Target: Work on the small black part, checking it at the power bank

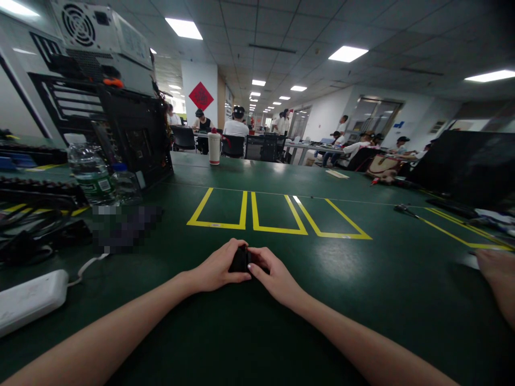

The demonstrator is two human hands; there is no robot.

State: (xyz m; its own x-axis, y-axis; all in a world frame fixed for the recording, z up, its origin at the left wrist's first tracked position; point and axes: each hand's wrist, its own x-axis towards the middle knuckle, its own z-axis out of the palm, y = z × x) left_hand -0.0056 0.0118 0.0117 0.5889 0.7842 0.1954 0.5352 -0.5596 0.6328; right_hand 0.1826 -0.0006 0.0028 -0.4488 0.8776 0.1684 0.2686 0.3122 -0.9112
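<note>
Black object (238, 261): held between left hand (217, 268) and right hand (276, 273). Tabletop (241, 332), green: beneath them. Yellow tape outlines (280, 231): beyond them. White power strip (34, 300): to their left.

The small object (238, 261) is black. The table (257, 338) is dark green, lined with yellow tape (279, 231). The cup (214, 146) is white with red near its base.

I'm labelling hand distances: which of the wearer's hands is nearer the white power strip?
Left. The left hand, on a small black object, lies right of the white power strip; the right hand lies farther right.
</note>
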